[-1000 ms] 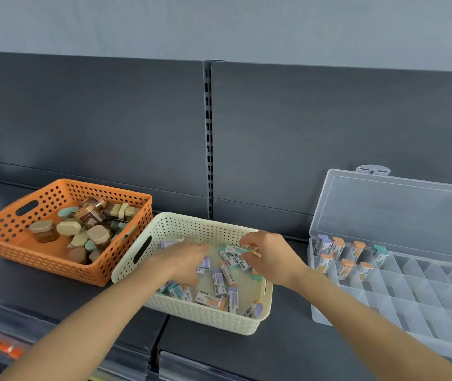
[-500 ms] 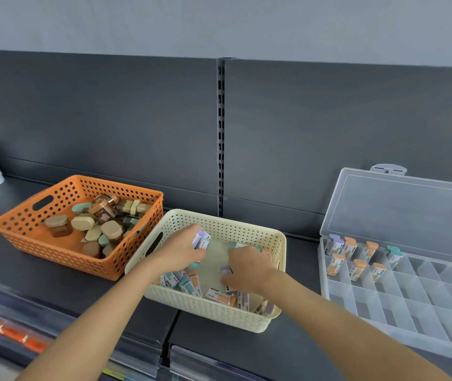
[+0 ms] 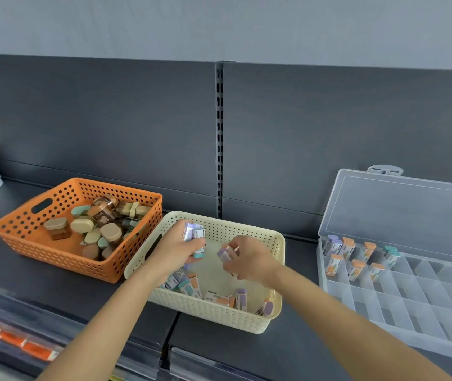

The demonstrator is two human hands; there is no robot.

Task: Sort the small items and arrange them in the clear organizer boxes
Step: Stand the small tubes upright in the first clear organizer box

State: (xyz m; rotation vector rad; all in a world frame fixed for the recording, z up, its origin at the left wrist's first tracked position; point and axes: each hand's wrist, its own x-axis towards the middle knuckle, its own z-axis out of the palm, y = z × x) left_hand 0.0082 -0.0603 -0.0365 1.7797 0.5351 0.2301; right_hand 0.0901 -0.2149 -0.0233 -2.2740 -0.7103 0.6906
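The left hand (image 3: 176,250) grasps several items (image 3: 194,237) above the cream basket (image 3: 219,316). The right hand (image 3: 249,259), just beside it, pinches one purple-capped item (image 3: 226,253). Along the basket's near wall lie loose items (image 3: 219,296). The organizer (image 3: 412,312), lid (image 3: 401,213) raised, stands to the right, apart from the rim, with only its back-left compartments filled. The orange basket (image 3: 54,259) sits just left.

Loose small items (image 3: 189,287) with purple, orange or teal ends lie along the near side of the cream basket (image 3: 219,317). Left hand (image 3: 175,251) grips several, right hand (image 3: 249,259) pinches a purple one. Clear organizer box (image 3: 412,303) sits right, lid (image 3: 401,210) upright, with some items standing in far-left compartments.
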